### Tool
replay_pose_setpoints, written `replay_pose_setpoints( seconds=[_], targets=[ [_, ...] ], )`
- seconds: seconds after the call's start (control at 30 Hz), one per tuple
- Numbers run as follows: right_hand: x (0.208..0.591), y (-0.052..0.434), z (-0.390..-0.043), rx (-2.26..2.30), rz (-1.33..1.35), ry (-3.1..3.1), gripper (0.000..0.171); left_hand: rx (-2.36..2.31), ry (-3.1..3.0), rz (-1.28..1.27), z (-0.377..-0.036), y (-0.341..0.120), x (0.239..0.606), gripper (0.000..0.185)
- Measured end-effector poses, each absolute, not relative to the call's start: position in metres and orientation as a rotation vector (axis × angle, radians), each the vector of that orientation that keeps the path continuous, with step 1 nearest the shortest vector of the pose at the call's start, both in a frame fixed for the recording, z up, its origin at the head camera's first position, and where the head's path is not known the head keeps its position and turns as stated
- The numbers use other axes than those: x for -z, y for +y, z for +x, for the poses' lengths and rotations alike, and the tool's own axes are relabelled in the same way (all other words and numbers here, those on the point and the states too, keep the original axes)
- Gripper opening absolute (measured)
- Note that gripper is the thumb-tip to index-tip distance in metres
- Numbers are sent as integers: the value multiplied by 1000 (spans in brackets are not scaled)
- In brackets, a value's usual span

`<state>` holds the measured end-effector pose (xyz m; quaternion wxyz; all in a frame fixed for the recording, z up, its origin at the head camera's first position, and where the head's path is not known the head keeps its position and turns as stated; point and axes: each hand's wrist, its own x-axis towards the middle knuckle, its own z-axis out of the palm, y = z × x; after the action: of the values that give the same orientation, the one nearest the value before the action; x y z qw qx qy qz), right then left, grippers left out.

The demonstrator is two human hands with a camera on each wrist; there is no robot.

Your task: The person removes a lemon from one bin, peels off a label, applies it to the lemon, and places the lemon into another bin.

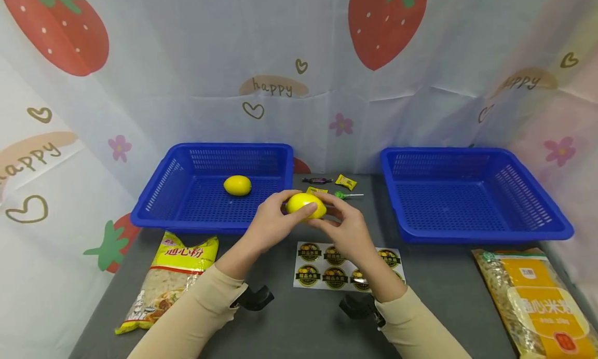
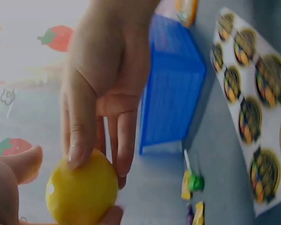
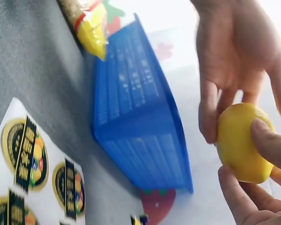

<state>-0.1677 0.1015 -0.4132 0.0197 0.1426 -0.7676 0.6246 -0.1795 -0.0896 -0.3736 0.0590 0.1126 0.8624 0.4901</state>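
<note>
My left hand (image 1: 268, 225) curls round the left end of a lemon (image 1: 306, 205) and my right hand (image 1: 343, 229) pinches its right end, holding it above the gray table (image 1: 289, 317), between the two blue baskets and over the sticker sheet (image 1: 348, 265). It is likely light, firm and smooth, so gripping across its belly seems safest. It is bright yellow, oval and glossy.
</note>
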Motion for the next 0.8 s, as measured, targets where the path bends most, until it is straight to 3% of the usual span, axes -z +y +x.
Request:
replay_pose_setpoints(
  seconds=[0.37, 0.8],
  targets=[
    [426, 151, -168, -1917, 275, -2469, 60, -1639, 2456, 422, -177, -65, 404, 53],
    [463, 171, -188, -1921, 104, -2640, 62, -1659, 2402, 320, -199, -36, 457, 47]
  ],
)
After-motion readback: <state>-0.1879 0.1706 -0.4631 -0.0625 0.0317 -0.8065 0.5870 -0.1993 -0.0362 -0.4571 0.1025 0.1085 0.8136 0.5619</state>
